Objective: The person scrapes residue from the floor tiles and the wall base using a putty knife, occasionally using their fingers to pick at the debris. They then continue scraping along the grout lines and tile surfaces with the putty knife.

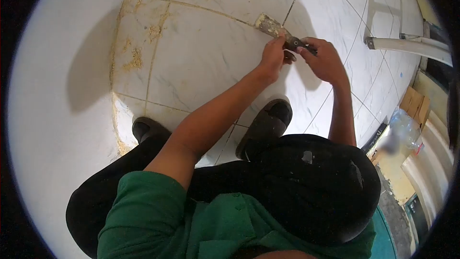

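Observation:
Over the tiled floor I hold a putty knife [269, 25] with a wide blade caked in pale, dried residue and a dark handle. My right hand [327, 61] is closed on the handle, thumb laid along it. Near the neck of the blade, my left hand [274, 58] grips the same tool with its fingers curled; some of those fingertips are hidden behind it. The blade points up and to the left. Yellowish crumbs and smears [136, 60] lie on the white tiles [206, 52] to the left, beside the wall.
A white wall [52, 67] bounds the left side. Light-coloured metal legs [407, 47] reach in from the right. A clear plastic bag [405, 127] and a piece of brown cardboard [413, 103] lie at the right. My dark shoes [263, 128] stand on the tiles below my hands.

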{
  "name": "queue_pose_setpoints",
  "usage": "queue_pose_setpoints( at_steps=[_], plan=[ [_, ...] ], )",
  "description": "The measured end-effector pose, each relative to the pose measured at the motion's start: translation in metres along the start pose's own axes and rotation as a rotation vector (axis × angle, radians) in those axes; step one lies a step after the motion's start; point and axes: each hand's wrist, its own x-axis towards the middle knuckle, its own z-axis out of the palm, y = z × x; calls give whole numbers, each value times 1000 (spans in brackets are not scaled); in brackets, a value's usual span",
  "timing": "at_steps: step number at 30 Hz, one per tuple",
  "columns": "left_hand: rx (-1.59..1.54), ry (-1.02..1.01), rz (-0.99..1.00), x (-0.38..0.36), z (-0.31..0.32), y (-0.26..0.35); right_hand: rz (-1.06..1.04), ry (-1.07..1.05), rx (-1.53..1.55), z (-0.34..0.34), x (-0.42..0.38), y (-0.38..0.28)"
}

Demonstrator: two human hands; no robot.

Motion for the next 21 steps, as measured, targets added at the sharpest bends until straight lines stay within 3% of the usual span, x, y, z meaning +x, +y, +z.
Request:
queue_pose_setpoints(
  at_steps=[3, 6, 9, 12, 15, 21],
  plan=[
    [-36, 16, -6, -5, 11, -3, 95, -136, -28, -22, -3, -8],
    [-26, 42, 120, 1, 6, -11, -107, 45, -53, 1, 0, 5],
    [17, 76, 188, 8, -2, -12, 0, -22, 72, 10, 1, -7],
    [67, 64, 168, 5, 3, -13, -63, 27, 44, 4, -2, 4],
    [-10, 77, 164, 3, 15, -18, 25, -61, 37, -11, -5, 3],
    [-33, 210, 328, 5, 3, -7, -65, 22, 51, 14, 0, -17]
  ],
)
